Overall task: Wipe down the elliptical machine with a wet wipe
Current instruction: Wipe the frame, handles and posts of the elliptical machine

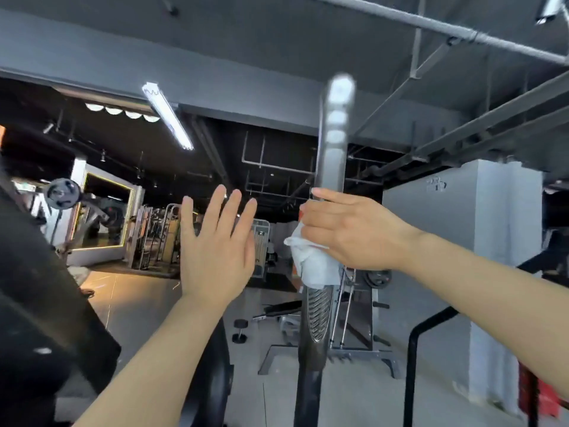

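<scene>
The elliptical's upright handlebar [333,143] rises in the middle of the view, grey and shiny with a ribbed metal grip lower down. My right hand [351,231] is wrapped around this bar with a crumpled white wet wipe [311,261] pressed between palm and bar; part of the wipe hangs out below my fingers. My left hand [215,245] is raised to the left of the bar, fingers spread, palm facing away, touching nothing. The dark body of the elliptical [40,303] fills the lower left.
A black curved rail [412,349] stands at the lower right beside a white pillar [480,229]. Behind the bar are a weight bench [283,309], a dumbbell [238,331] on the floor and racks of gym machines. A lit mirror [101,211] is at far left.
</scene>
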{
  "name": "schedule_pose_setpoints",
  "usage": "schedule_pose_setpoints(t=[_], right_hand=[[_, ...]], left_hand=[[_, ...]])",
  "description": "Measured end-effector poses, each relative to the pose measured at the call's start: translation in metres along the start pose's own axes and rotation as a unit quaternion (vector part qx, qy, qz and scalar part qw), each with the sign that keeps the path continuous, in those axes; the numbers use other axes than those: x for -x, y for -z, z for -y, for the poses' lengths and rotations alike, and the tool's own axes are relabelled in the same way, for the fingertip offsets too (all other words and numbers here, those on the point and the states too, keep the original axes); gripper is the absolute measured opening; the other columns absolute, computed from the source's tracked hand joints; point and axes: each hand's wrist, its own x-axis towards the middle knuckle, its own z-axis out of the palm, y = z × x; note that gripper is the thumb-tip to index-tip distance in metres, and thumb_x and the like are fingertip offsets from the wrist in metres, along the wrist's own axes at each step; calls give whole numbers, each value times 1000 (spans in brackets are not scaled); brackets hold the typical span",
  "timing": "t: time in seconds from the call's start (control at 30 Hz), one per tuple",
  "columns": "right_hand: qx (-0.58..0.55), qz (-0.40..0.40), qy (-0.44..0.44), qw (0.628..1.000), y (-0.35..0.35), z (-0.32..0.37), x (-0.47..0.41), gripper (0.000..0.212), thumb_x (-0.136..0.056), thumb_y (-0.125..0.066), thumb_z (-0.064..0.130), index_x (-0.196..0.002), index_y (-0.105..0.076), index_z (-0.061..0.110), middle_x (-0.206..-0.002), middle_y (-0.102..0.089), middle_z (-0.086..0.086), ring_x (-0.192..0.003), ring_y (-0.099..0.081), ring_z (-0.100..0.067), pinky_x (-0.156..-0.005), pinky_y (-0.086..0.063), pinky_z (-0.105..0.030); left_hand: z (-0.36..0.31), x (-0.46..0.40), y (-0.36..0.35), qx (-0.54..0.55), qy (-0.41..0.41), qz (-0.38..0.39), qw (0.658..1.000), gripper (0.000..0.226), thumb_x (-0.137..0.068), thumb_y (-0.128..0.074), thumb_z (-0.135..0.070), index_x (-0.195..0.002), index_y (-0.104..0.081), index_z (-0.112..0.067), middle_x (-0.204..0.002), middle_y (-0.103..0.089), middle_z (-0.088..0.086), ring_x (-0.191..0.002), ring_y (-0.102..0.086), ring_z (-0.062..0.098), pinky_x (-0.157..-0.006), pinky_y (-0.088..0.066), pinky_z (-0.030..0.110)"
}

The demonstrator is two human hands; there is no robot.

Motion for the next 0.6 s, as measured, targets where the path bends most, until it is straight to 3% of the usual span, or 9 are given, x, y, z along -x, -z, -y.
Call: schedule_pose_setpoints(t=[0.17, 0.3, 0.4, 0.47, 0.6], right_hand=[[98, -70, -81, 989, 18, -96, -32, 29, -96, -42, 15, -101, -70, 8, -112, -69, -7, -126, -54, -24, -118, -21, -36], [114, -66, -142, 981, 36, -140, -51, 38, -97, -34, 17, -111, -66, 3, -118, -66, -11, -128, -51, -31, -116, -21, -42], [83, -78, -184, 976, 32, -128, -54, 33, -93, -37, 14, -108, -65, 2, -115, -64, -13, -125, -51, -31, -116, -20, -39], [52, -64, -165, 983, 24, -100, -49, 28, -89, -40, 16, -93, -65, 5, -100, -64, -13, -110, -54, -31, -114, -22, -36], [7, 9, -95, 995, 16, -47, -38, 47, -95, -39, 47, -81, -67, 12, -77, -61, -4, -87, -57, -25, -118, -22, -42]], left_hand=[[4, 2, -7, 3, -16, -81, 997, 46, -95, -42, -26, -138, -54, -16, -143, -53, 10, -139, -41, 29, -116, -18, 54], [5, 1, -9, 7, -20, -97, 995, 46, -96, -42, -25, -139, -53, -16, -142, -53, 11, -138, -42, 30, -116, -19, 55], [5, 2, -10, 10, -20, -94, 995, 46, -98, -37, -26, -140, -52, -16, -142, -53, 11, -138, -41, 31, -117, -18, 55], [5, 2, -10, 8, -21, -90, 996, 46, -98, -37, -27, -140, -52, -16, -142, -53, 11, -138, -41, 31, -116, -21, 56], [5, 2, -11, 10, -20, -87, 996, 47, -96, -41, -25, -140, -52, -15, -141, -53, 12, -137, -42, 31, -114, -24, 57]])
